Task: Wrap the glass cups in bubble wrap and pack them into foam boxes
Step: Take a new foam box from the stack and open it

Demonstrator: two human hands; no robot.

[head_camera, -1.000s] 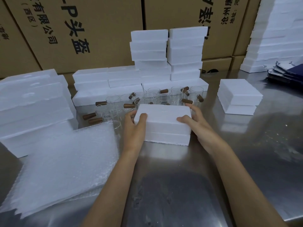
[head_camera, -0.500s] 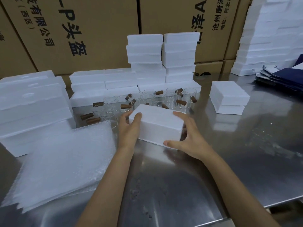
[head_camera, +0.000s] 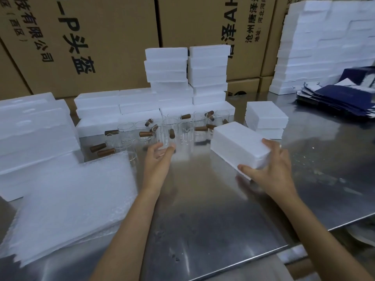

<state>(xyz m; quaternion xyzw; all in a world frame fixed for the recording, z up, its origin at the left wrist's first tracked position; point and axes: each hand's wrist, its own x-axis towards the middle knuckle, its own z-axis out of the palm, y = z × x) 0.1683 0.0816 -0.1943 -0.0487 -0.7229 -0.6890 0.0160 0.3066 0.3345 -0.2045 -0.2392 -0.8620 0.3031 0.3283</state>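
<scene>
My right hand (head_camera: 269,169) grips a closed white foam box (head_camera: 237,145), thumb on its near corner and fingers over its far right end; the box sits tilted at the right of centre on the steel table (head_camera: 203,209). My left hand (head_camera: 160,157) holds nothing, its fingers loosely spread just in front of the glass cups (head_camera: 166,132). These clear cups with brown wooden handles stand in a cluster at the middle of the table. A pile of bubble wrap sheets (head_camera: 71,197) lies at the near left.
Two stacked foam boxes (head_camera: 265,120) stand just behind the held one. More foam boxes are stacked at the left (head_camera: 34,132), behind the cups (head_camera: 186,78) and at the far right (head_camera: 324,47). Dark blue folded cartons (head_camera: 341,98) lie at the right. Big cardboard cartons (head_camera: 81,43) form the back wall.
My right hand has carried the foam box to the right, away from the centre. My left hand has let go of the box and now hovers by the cups.
</scene>
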